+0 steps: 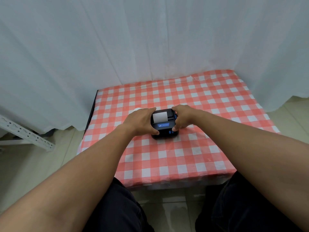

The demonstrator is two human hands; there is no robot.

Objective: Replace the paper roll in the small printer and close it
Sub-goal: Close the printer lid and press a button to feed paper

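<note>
Printer (164, 126) upright, paper (159, 117) facing up — 2 hands (142, 122) (183, 118), fingers clasping its sides.

The blue label (163, 125) on the front of the small printer (164, 124) carries white marks too small to read.

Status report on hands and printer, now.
Left hand and right hand grip small black printer. White paper shows on top. Nothing obstructing.

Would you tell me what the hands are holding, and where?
Both the left hand and right hand hold the small black printer by its opposite sides.
</note>
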